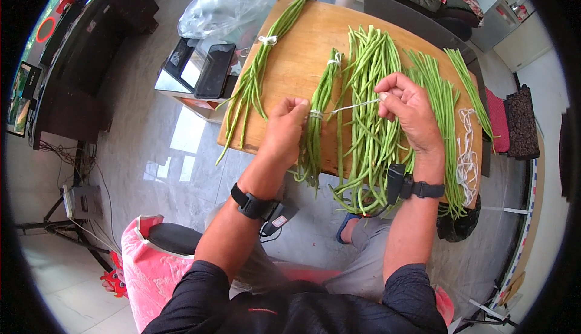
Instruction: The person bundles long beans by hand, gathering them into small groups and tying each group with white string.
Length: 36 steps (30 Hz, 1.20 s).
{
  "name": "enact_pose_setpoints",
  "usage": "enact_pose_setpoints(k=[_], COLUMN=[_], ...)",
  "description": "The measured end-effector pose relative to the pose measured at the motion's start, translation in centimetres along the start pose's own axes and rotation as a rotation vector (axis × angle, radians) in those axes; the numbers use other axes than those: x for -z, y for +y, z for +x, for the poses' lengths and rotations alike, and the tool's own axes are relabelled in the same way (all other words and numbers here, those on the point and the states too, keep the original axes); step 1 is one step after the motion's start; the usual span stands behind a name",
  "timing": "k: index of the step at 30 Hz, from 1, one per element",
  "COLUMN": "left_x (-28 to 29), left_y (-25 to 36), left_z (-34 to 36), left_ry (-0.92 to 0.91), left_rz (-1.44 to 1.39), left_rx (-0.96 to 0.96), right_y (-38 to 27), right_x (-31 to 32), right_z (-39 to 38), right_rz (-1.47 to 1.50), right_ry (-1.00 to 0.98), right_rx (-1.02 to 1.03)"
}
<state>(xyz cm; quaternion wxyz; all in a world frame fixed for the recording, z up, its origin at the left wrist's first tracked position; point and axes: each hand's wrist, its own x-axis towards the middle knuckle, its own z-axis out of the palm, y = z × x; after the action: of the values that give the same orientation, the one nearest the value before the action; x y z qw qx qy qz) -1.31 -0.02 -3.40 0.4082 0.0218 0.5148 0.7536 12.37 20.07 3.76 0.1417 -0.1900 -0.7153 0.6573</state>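
Observation:
A small bundle of long green beans [327, 85] lies on the wooden board, tied near its top with white string and wrapped again lower down. My left hand [287, 122] is closed at that lower wrap, against the bundle's left side; what its fingertips pinch is partly hidden. From the wrap a white string [354, 106] runs taut to the right, where my right hand [407, 104] pinches its end between thumb and fingers. Under the right hand spreads a big loose pile of long beans [372, 61]. Another tied bundle [264, 61] rests at the board's left.
More loose beans [434, 79] and a few by the right edge [466, 79] lie on the wooden board [290, 43]. A tangle of white strings [466, 158] sits at the right. Left of the board are a clear plastic bag [224, 10] and a black tray [215, 70].

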Motion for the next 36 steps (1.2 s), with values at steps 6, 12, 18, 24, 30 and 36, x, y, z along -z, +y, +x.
enact_pose_setpoints(k=[6, 12, 18, 24, 30, 36], left_x=[0.5, 1.1, 1.0, 0.6, 0.8, 1.8], left_y=[0.6, 0.3, 1.1, 1.4, 1.8, 1.8], left_z=[-0.1, 0.2, -0.1, -0.3, -0.1, 0.5], left_ry=[-0.135, -0.192, -0.127, -0.132, -0.17, -0.255], left_rz=[0.023, -0.01, -0.061, -0.074, -0.084, -0.166], left_rx=[0.046, 0.074, 0.078, 0.075, 0.092, 0.113], right_y=[0.3, 1.7, -3.0, 0.8, 3.8, 3.2], right_x=[0.3, 0.6, -3.2, -6.1, -7.3, -8.9], right_z=[0.1, 0.3, -1.1, -0.5, 0.4, 0.9], right_rz=[-0.049, -0.575, -0.784, -0.246, -0.252, 0.022], right_ry=[0.028, 0.26, 0.518, -0.114, -0.015, -0.155], right_rx=[0.0, 0.142, 0.473, 0.013, 0.028, -0.168])
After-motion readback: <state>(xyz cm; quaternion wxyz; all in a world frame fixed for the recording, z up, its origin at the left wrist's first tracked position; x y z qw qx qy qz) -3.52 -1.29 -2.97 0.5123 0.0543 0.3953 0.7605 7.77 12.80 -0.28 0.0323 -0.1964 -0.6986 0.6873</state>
